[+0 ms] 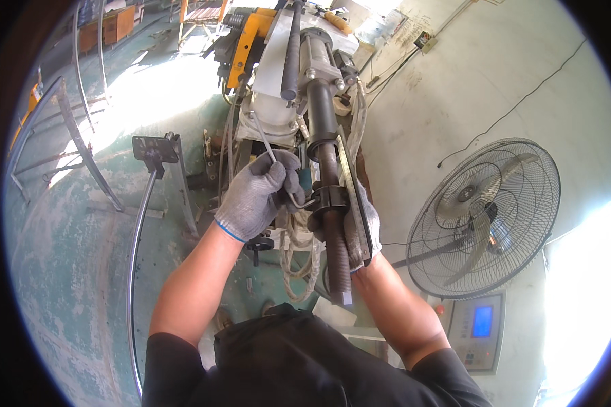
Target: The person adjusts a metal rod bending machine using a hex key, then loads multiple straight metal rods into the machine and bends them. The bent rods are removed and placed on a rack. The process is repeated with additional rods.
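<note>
- Gripping tight, the gloved left hand (256, 195) is closed around the long arm of a bent hex key (273, 157); the key's short end reaches right to the black collar (331, 198) clamped on the threaded rod (337, 254).
- Right hand (360, 227), also gloved, sits behind the rod and collar, fingers wrapped around the rod and a flat metal strip (354, 197) beside it; how firmly it holds is hard to tell, since the rod hides most of the palm.
- Collar lies just right of the left fist, touching the key's tip, about midway along the rod.
- Rod runs up into the dark cylinder of a machine (299, 81) with yellow parts.
- 1 standing fan (485, 217) is well to the right, with a grey control panel (478, 329) below it.
</note>
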